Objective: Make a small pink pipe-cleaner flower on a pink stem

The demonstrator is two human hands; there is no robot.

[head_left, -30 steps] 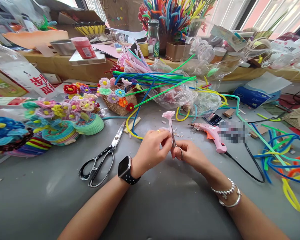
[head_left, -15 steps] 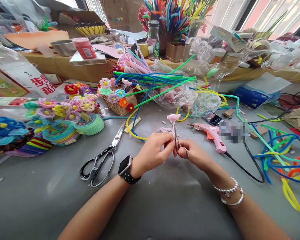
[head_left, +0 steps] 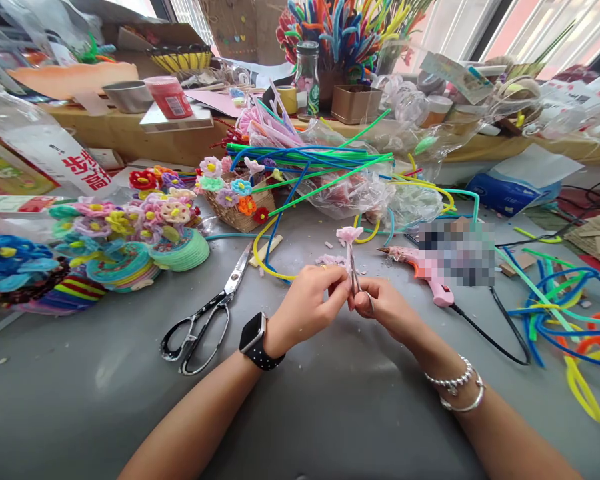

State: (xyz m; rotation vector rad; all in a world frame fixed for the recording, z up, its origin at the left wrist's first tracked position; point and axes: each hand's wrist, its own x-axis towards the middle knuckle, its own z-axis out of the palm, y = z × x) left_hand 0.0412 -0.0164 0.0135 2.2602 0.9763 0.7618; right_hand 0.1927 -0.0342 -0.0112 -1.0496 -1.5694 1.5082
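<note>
Both my hands meet at the middle of the grey table (head_left: 80, 400). My left hand (head_left: 307, 303), with a smartwatch (head_left: 254, 339) on its wrist, pinches the lower stem of a small pink pipe-cleaner flower (head_left: 349, 235). My right hand (head_left: 383, 308), with bracelets on its wrist, is closed on small metal scissors (head_left: 356, 283) whose blades point up along the flower's stem. A few pink fluff bits (head_left: 330, 260) lie just behind my left hand.
Large black-handled scissors (head_left: 205, 320) lie to the left. A pink glue gun (head_left: 425, 273) with a black cord lies to the right. Finished flower baskets (head_left: 130, 240) stand at left, loose coloured pipe cleaners (head_left: 565, 313) at right, and bagged pipe cleaners (head_left: 330, 167) behind.
The flower and both hands have shifted slightly to the right, and the stem has come more upright. The grips are unchanged.
</note>
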